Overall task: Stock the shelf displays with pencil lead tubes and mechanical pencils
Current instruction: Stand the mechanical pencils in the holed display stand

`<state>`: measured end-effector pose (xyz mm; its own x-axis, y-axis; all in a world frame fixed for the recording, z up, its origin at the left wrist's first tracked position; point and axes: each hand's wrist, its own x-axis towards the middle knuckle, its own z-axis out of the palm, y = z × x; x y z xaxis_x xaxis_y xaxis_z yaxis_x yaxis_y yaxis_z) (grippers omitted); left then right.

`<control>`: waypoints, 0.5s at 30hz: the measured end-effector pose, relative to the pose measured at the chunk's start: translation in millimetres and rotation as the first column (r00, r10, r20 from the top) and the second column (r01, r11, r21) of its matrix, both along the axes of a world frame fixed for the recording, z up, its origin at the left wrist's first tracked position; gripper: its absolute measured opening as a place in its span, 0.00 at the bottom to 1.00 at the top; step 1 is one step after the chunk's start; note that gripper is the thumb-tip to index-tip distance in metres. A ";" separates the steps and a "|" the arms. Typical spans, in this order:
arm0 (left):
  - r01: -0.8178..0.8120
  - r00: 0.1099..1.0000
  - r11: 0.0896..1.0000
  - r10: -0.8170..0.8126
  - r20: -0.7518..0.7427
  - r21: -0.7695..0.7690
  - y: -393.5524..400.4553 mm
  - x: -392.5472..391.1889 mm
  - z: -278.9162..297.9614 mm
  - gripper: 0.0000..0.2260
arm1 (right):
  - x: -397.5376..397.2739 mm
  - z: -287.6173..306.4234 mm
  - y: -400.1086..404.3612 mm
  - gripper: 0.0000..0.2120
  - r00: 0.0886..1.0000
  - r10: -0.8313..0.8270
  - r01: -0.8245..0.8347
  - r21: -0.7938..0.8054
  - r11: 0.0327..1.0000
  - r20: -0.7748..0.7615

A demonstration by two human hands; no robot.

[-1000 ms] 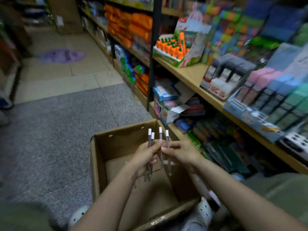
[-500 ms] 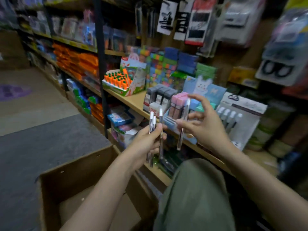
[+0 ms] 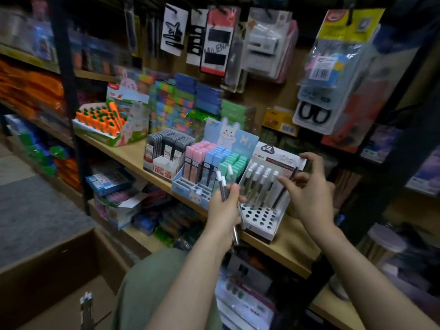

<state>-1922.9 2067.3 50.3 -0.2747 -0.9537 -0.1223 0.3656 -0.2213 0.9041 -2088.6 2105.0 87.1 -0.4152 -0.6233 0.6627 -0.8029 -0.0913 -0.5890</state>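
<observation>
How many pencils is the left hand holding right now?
3, by the white caps I can see: the left hand grips a bundle of mechanical pencils, two caps close together, one further right. More may be hidden behind the fingers.

There is a single view, from a camera worn on the person's head. It looks forward and down, angled slightly to the right, and sits close to a wooden shelf (image 3: 133, 151) whose front edge runs from the upper left to the lower right. Both forearms reach in from the bottom edge, and a green-clad knee (image 3: 147, 282) fills the lower middle. The wide lens bends the outer edges, and the left side is blurred.
</observation>
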 end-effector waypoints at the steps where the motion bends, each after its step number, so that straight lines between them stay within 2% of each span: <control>1: 0.015 1.000 1.000 -0.015 0.018 -0.009 1.4 -0.8 -6.7 0.08 | -0.4 -4.3 -2.9 0.28 1.000 0.005 -0.005 -0.018 1.000 -0.004; 4: -0.006 0.996 1.000 0.007 0.084 -0.013 -5.0 2.3 -18.2 0.09 | 1.0 -18.3 -10.9 0.28 1.000 0.019 -0.019 -0.052 0.998 0.012; 7: -0.034 0.997 0.999 0.033 0.069 0.015 -11.0 3.0 -22.3 0.07 | 6.4 -26.8 -18.0 0.27 1.000 0.002 -0.002 -0.109 0.994 0.001; 11: -0.020 0.990 0.999 0.014 0.141 0.037 -9.9 -5.4 -30.9 0.08 | 9.1 -30.7 -19.0 0.26 0.998 -0.024 0.018 -0.100 0.995 -0.060; 15: -0.064 0.983 0.998 0.061 0.171 0.009 -11.9 -9.3 -34.0 0.07 | 9.5 -26.1 -10.4 0.20 0.994 0.046 -0.057 -0.104 0.993 -0.100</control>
